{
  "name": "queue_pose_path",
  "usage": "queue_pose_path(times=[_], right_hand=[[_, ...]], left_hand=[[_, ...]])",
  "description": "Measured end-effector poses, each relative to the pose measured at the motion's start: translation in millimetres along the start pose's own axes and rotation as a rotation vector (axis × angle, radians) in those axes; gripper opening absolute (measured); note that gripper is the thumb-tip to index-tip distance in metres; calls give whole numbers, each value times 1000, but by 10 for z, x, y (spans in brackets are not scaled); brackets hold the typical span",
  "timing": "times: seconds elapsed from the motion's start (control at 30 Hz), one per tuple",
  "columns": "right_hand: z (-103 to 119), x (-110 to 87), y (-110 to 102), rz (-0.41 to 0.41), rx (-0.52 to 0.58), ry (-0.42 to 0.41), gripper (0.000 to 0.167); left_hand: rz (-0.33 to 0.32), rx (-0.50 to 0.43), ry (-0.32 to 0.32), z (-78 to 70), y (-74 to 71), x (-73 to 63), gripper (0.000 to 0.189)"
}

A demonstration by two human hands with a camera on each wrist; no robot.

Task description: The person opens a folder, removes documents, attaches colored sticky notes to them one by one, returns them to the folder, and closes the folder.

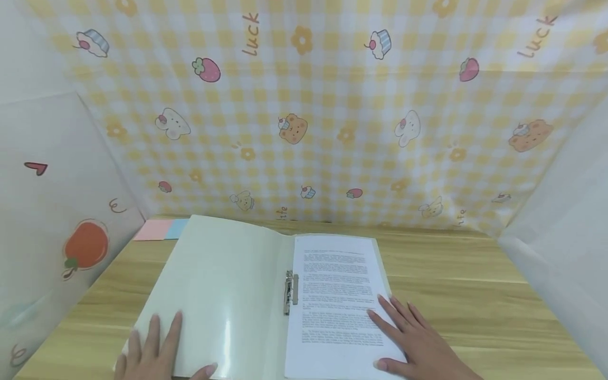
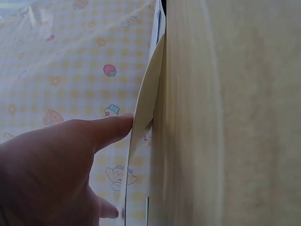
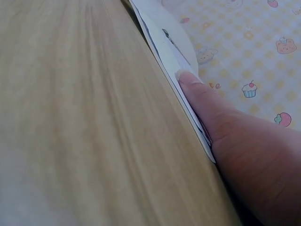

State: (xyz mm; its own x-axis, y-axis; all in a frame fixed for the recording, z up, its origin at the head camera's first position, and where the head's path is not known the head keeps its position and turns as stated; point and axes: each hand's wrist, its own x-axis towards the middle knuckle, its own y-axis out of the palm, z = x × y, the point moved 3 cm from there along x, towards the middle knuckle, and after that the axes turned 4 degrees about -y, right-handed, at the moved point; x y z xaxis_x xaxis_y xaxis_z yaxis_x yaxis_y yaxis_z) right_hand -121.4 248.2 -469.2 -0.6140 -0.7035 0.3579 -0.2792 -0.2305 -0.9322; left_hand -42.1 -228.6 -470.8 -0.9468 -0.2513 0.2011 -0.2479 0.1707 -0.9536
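A table holds an open folder, left grip spread on its cover, right grip spread on paper, best pressed lightly.

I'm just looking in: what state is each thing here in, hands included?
folder: open, its left side raised off the tabletop
top printed page: text side up, on the folder's right side
metal clip: at the page's left edge; too small to tell whether latched
left hand: fingers spread on the folder
right hand: fingers spread at the page's right edge
blue paper: partly hidden by the folder
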Motion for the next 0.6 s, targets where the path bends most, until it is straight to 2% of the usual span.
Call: queue_pose_path(times=[0.13, 0.33, 0.4, 0.6], right_hand=[[-10, -35, 8, -6, -9, -20, 86], [-31, -84, 41, -11, -6, -31, 86], [-33, -93, 45, -13, -4, -32, 85], [-29, -101, 40, -19, -8, -28, 86]], left_hand=[[50, -12, 0, 48, 53, -31, 121], [129, -24, -40, 70, 121, -67, 111], [175, -23, -58, 68, 132, -61, 111], [408, 29, -118, 54, 74, 21, 112]])
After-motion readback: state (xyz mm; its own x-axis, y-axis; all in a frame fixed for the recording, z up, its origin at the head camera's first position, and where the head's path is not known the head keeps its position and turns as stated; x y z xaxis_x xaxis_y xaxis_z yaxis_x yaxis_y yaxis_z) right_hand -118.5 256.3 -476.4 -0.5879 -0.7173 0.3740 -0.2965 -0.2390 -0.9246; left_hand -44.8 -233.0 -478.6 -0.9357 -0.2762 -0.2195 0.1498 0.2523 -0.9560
